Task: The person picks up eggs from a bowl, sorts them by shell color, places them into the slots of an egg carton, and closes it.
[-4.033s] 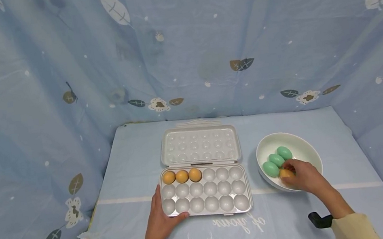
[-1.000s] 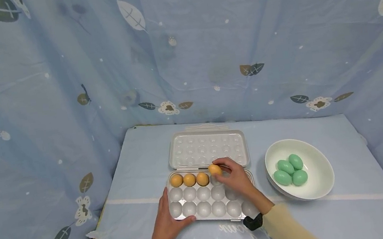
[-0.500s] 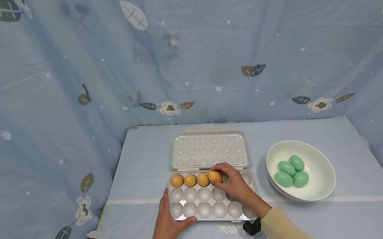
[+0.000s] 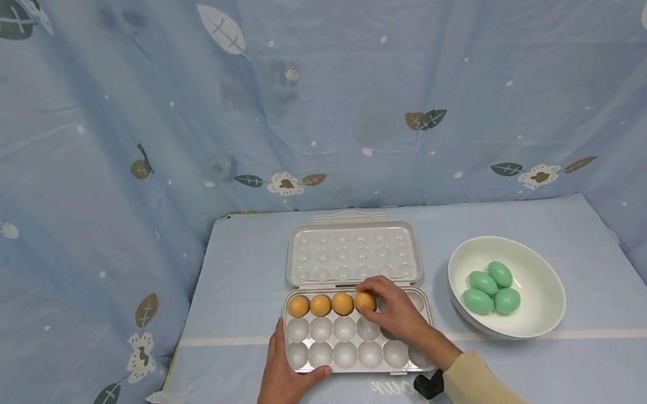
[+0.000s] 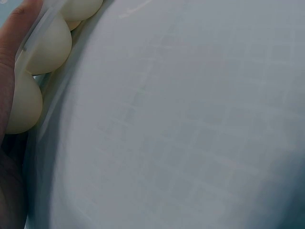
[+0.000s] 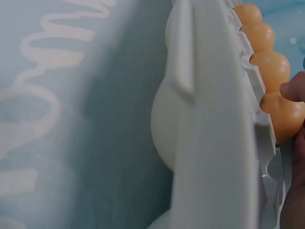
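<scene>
A grey egg tray [image 4: 345,356] lies open on the blue cloth, its lid [image 4: 350,250] folded back. Three orange eggs [image 4: 320,305] sit in the far row from the left. My right hand [image 4: 393,313] holds a fourth orange egg [image 4: 365,302] in the cup beside them, fingers still curled on it; the right wrist view shows that egg [image 6: 285,114] under a fingertip. My left hand [image 4: 283,378] grips the tray's near left corner, thumb on the rim. A white bowl [image 4: 532,276] at the right holds three green eggs [image 4: 488,289].
Blue leaf-print curtains close in the back and both sides. The cloth-covered table [image 4: 571,374] has a white stripe and printed lettering near the front. A black wrist strap [image 4: 428,384] shows at my right sleeve.
My right hand carried an orange egg from the bowl to the tray and lowered it into the fourth cup of the far row. The left hand has stayed on the tray's corner.
</scene>
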### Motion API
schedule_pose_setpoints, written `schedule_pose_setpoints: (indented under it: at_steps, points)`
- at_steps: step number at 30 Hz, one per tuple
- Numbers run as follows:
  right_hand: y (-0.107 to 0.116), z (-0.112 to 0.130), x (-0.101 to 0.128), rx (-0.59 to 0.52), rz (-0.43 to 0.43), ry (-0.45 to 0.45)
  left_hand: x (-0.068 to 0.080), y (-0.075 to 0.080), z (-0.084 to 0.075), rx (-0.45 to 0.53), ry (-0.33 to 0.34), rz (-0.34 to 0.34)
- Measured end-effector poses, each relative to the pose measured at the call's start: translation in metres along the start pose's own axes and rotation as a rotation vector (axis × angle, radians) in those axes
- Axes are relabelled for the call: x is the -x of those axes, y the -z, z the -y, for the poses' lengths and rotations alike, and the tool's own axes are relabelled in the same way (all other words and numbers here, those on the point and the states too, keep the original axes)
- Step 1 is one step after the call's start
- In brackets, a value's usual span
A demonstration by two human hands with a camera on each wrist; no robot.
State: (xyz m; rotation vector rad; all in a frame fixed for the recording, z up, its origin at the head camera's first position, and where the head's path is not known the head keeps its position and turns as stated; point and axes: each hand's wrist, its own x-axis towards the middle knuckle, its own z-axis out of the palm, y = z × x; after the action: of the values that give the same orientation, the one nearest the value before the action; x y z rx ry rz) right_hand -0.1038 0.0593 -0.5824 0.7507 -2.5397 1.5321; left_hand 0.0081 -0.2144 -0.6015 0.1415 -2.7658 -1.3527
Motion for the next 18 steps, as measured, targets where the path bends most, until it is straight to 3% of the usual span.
schedule_pose_setpoints:
  at_steps: [9,18]
  points:
    - [0.022,-0.004,0.006,0.05,-0.047,0.113,-0.001,0.0,0.001,0.001,0.0,0.01]
    - [0.058,0.0,0.004,0.009,-0.125,0.108,-0.001,0.001,0.002,0.0,0.02,0.018]
